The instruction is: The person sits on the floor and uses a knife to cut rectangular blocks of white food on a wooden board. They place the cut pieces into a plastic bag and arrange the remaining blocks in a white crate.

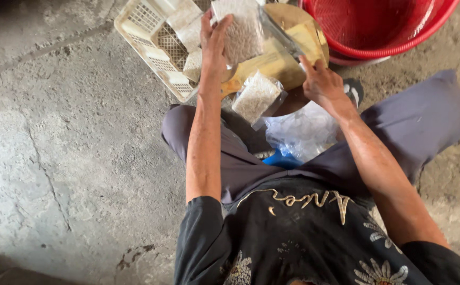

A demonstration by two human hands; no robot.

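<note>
Left hand (214, 45) around grain packet (243, 31)

Red plastic basin (383, 26) top right, crumpled clear plastic sheet (298, 132), cracked concrete floor (72, 148)

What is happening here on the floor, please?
A person sits on a concrete floor. The left hand holds up a clear bag of pale grains over a round wooden board. The right hand grips a knife whose blade points toward that bag. A second filled bag lies at the board's edge. A cream plastic crate holds more packets, and a red basket stands near.
</note>
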